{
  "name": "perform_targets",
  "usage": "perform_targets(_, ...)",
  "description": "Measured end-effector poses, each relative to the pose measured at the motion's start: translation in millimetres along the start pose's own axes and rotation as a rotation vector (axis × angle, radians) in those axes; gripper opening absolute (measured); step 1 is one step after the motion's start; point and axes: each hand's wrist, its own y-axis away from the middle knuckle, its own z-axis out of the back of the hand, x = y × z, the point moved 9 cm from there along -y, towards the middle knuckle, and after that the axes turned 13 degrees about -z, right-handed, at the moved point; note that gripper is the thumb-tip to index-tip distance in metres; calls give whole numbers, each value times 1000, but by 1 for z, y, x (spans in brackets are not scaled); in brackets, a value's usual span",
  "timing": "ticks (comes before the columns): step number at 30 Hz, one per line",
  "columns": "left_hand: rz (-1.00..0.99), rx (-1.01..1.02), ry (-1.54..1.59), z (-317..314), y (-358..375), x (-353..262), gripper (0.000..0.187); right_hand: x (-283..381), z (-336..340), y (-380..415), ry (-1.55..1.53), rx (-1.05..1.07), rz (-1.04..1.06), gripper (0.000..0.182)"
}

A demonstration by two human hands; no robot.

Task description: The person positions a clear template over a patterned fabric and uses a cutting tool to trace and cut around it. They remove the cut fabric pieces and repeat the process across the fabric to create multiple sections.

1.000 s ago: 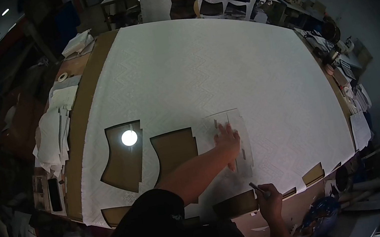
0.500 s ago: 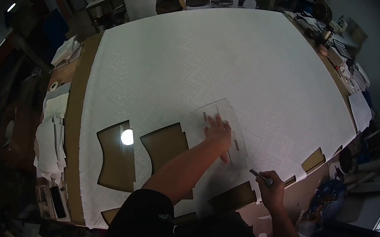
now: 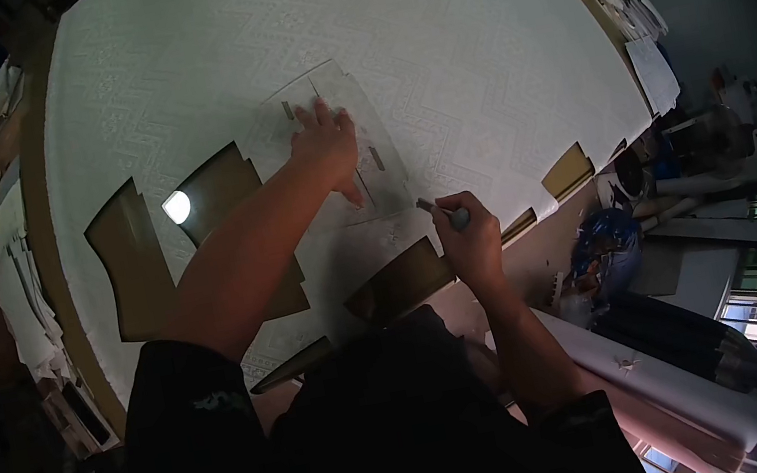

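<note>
My left hand (image 3: 323, 148) lies with fingers spread, pressing on a clear template (image 3: 380, 176) with small slots and a dark line. The template rests on white patterned fabric (image 3: 438, 54). My right hand (image 3: 471, 242) is closed around a short grey cutting knife (image 3: 458, 218). Its metal tip sits right by the template's lower right corner. Just below the template, a curved cut-out (image 3: 399, 282) shows the brown surface under the fabric. Left of my left forearm is another cut-out (image 3: 133, 270); a further one (image 3: 223, 188) is partly covered by the forearm.
Stacked white pieces (image 3: 23, 299) line the table's left edge. At the right edge lie papers (image 3: 654, 74) and assorted items. A blue plastic-wrapped bundle (image 3: 607, 242) and large rolls (image 3: 672, 377) are at the lower right. A smaller cut-out (image 3: 568, 171) is near the front edge.
The view has tilted down and turned. My right hand has brought the knife up from the front edge to the template's corner. My left hand stays flat on the template.
</note>
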Motion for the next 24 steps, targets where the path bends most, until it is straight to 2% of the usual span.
perform_targets(4,3,13,-4,1,0,0,155,7,0,-1,22,-73,80,13)
perform_targets(14,-8,0,15,6,4,-3,152,14,-5,-2,101,-71,101,13)
perform_targets(16,-1,17,15,5,3,-4,152,1,-7,2,79,-36,-64,17)
perform_targets(17,1,16,17,6,1,-4,152,-7,-11,6,79,-35,-61,17)
perform_targets(19,26,77,19,0,0,-2,157,-20,-14,10,-88,-127,30,17)
perform_targets(24,-3,40,1,4,2,-6,152,-40,-38,2,-245,-85,18,16)
